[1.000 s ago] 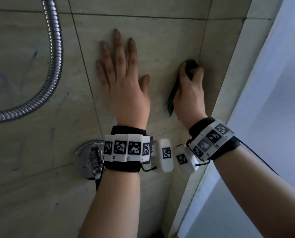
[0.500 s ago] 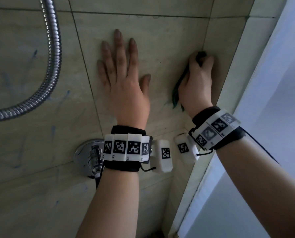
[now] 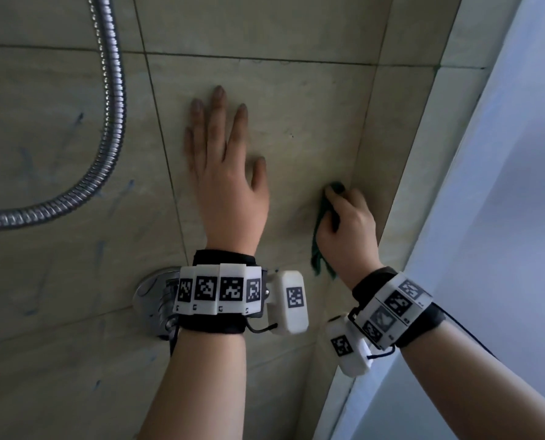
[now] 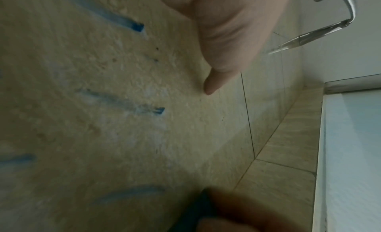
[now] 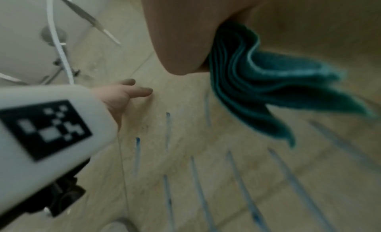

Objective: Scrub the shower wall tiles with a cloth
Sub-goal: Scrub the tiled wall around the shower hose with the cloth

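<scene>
My left hand (image 3: 223, 160) lies flat on a beige wall tile (image 3: 296, 122), fingers straight and spread. To its right, my right hand (image 3: 344, 223) grips a bunched teal cloth (image 3: 320, 236) and presses it against the tile near the inside corner. In the right wrist view the cloth (image 5: 268, 92) hangs in loose folds below my palm. Blue streaks (image 5: 168, 129) mark the tile under both hands; the left wrist view shows more blue streaks (image 4: 134, 26) beside my thumb (image 4: 212, 85).
A metal shower hose (image 3: 106, 138) curves down the wall at left. A chrome valve fitting (image 3: 157, 300) sits behind my left wrist. The side wall (image 3: 423, 154) meets the tiles at right, with a pale frosted panel (image 3: 518, 217) beyond it.
My right hand has slid the cloth down the tile, from level with the left fingers to beside the left palm. The left hand has stayed flat in place.
</scene>
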